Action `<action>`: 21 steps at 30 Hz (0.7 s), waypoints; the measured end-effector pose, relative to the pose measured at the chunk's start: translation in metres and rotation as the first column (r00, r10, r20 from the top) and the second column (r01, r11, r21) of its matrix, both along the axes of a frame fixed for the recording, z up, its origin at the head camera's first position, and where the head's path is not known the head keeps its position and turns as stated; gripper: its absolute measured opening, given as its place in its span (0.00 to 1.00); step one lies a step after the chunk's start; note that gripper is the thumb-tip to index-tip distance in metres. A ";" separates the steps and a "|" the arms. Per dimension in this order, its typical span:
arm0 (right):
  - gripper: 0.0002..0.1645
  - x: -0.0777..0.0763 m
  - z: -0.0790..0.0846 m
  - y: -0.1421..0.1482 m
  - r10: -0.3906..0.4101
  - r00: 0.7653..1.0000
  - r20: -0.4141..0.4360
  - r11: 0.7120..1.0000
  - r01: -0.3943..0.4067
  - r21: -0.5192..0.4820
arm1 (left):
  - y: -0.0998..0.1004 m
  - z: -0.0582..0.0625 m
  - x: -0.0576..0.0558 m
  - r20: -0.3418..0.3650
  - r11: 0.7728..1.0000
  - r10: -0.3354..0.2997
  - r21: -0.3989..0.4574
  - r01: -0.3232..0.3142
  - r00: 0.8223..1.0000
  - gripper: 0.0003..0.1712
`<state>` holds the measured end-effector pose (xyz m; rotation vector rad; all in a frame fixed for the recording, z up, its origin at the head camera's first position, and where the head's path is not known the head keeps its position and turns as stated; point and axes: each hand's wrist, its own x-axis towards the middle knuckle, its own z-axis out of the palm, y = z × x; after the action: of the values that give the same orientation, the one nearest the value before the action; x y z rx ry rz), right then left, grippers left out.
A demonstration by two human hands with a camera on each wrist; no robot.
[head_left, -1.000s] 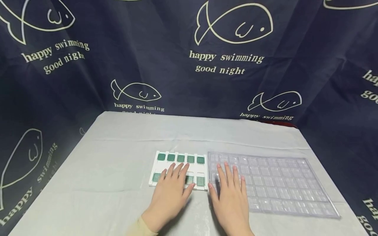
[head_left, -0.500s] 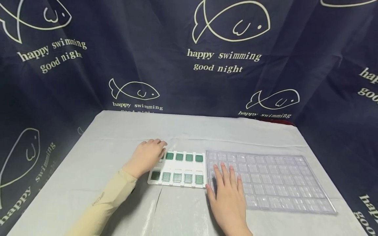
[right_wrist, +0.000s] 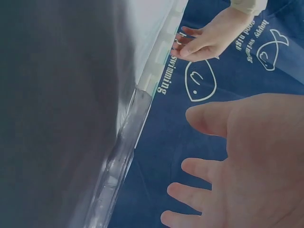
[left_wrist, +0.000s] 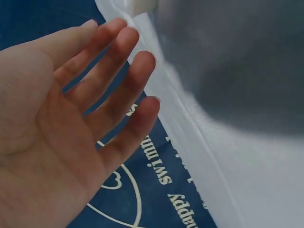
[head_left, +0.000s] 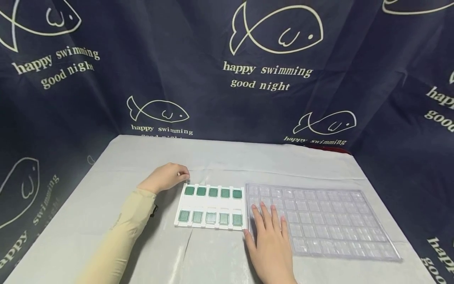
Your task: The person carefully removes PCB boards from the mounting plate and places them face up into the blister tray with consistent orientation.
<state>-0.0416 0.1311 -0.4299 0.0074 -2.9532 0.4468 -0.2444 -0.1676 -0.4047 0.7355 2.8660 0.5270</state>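
A white tray (head_left: pixel 216 203) holds two rows of small green perforated circuit boards (head_left: pixel 213 192). My left hand (head_left: pixel 166 177) hovers just past the tray's far left corner, its fingers bent downward. In the left wrist view the fingers of that hand (left_wrist: pixel 95 99) are loosely curved, and I see nothing between them. A tiny dark spot by its fingertips in the head view is too small to identify. My right hand (head_left: pixel 269 246) extends straight, spread fingers over the near left part of a clear compartment tray (head_left: pixel 354 213); whether it touches the tray cannot be told.
The two trays stand side by side on a table (head_left: pixel 117 205) covered with pale cloth. A dark blue curtain (head_left: pixel 213 106) with fish prints surrounds it at the back and sides. A bit of something red (head_left: pixel 333 149) shows at the far right edge.
My left hand has left the white tray's near row and moved to its far left corner, uncovering all the green boards. The right hand has stayed by the clear tray.
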 end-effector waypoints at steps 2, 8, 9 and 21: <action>0.39 0.000 0.000 0.002 -0.005 1.000 -0.016 1.000 0.005 0.005 | 0.000 -0.001 -0.003 0.030 1.000 0.000 0.012 0.000 1.000 0.08; 0.39 -0.001 0.000 0.003 -0.015 0.999 -0.050 1.000 0.015 0.011 | -0.001 -0.004 -0.008 0.159 0.999 0.000 0.046 -0.007 0.987 0.09; 0.39 -0.001 0.000 0.003 -0.016 0.999 -0.050 1.000 0.016 0.011 | -0.002 -0.006 -0.008 0.173 0.999 -0.005 0.051 -0.004 0.985 0.09; 0.38 0.003 -0.002 -0.001 0.011 0.999 -0.051 0.999 -0.010 0.034 | 0.000 -0.016 0.008 0.084 0.994 -0.033 0.106 0.024 0.996 0.06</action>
<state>-0.0390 0.1305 -0.4322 0.0377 -2.9115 0.3917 -0.2368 -0.1677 -0.4210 0.7494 2.7618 0.6930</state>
